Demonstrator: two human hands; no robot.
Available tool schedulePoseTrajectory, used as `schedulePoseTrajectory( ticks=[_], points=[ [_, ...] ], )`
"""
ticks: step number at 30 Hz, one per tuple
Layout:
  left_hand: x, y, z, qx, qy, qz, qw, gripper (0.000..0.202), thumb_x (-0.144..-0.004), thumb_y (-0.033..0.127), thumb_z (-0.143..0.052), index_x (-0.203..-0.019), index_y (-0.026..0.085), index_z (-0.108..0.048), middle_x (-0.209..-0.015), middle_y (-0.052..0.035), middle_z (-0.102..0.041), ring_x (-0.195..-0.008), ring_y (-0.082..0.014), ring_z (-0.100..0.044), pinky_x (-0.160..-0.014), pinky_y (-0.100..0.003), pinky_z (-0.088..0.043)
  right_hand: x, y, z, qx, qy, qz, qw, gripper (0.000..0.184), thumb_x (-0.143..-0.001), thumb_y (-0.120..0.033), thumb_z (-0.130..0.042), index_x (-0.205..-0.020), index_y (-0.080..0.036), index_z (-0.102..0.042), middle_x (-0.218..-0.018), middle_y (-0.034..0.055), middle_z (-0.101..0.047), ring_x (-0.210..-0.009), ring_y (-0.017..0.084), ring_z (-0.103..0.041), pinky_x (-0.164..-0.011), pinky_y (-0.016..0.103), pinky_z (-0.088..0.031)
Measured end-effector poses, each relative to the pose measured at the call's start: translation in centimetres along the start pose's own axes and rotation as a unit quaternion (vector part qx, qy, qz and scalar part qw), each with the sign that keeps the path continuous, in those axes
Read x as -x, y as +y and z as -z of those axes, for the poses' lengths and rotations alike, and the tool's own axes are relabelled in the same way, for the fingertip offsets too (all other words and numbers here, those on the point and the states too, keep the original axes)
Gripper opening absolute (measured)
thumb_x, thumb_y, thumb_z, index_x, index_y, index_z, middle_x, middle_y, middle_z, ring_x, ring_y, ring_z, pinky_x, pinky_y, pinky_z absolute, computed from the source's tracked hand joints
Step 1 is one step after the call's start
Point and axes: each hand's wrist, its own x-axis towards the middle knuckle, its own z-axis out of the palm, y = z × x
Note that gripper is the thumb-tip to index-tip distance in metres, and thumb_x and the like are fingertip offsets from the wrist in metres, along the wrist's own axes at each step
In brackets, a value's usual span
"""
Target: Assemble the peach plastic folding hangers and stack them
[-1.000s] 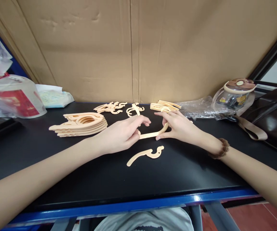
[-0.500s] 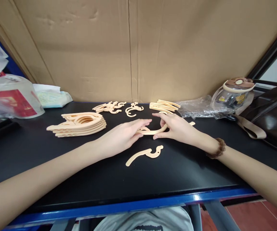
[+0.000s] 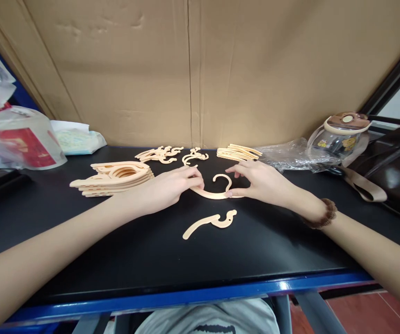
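Observation:
My left hand and my right hand each pinch one end of a curved beige plastic hanger piece with a small hook rising from its middle, low over the black table. Both hands have their fingers pressed on that piece. A single loose hanger piece with a scalloped end lies flat just in front of the hands.
A stack of assembled beige hangers lies at the left. Small piles of hook parts and arm parts sit at the back. White plastic bags are far left; crumpled clear plastic, a lidded jar and a dark bag are at right. Cardboard walls the back.
The held piece turned from an edge-on bar into a curve with its hook pointing up and back. My left hand slid back and left along it; the right hand moved slightly right.

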Motion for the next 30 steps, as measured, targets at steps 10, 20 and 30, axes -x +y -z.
schedulePoseTrajectory(
  ticks=[10, 20, 30],
  points=[
    [-0.6, 0.5, -0.1, 0.049, 0.049, 0.146, 0.987, 0.026, -0.095, 0.02, -0.034, -0.111, 0.018, -0.055, -0.115, -0.0066, -0.061, -0.106, -0.0202, -0.057, -0.092, -0.036, -0.045, 0.4, -1.8, -0.2, -0.119, -0.066, 0.117, 0.984, 0.044, -0.09, -0.054, -0.047, -0.116, -0.021, -0.063, -0.115, 0.007, -0.061, -0.103, 0.022, -0.058, -0.089, 0.036, -0.045],
    [-0.7, 0.8, -0.5, 0.091, 0.047, 0.174, 0.979, 0.028, -0.09, 0.026, -0.044, -0.115, 0.02, -0.055, -0.114, -0.0064, -0.059, -0.103, -0.0208, -0.055, -0.088, -0.036, -0.045, 0.7, -3.2, 0.8, -0.121, -0.056, 0.158, 0.978, 0.039, -0.079, -0.05, -0.066, -0.105, -0.022, -0.065, -0.104, 0.005, -0.061, -0.097, 0.022, -0.055, -0.086, 0.034, -0.043],
    [-0.4, -0.3, -1.4, 0.159, 0.042, 0.151, 0.975, 0.062, -0.063, -0.002, -0.037, -0.117, 0.023, -0.055, -0.115, -0.0038, -0.06, -0.106, -0.018, -0.057, -0.086, -0.032, -0.049, 0.2, 0.1, 1.4, -0.075, -0.075, 0.116, 0.988, 0.02, -0.086, -0.039, -0.06, -0.095, -0.022, -0.066, -0.091, 0.0034, -0.061, -0.085, 0.019, -0.055, -0.077, 0.031, -0.041]
  ],
)
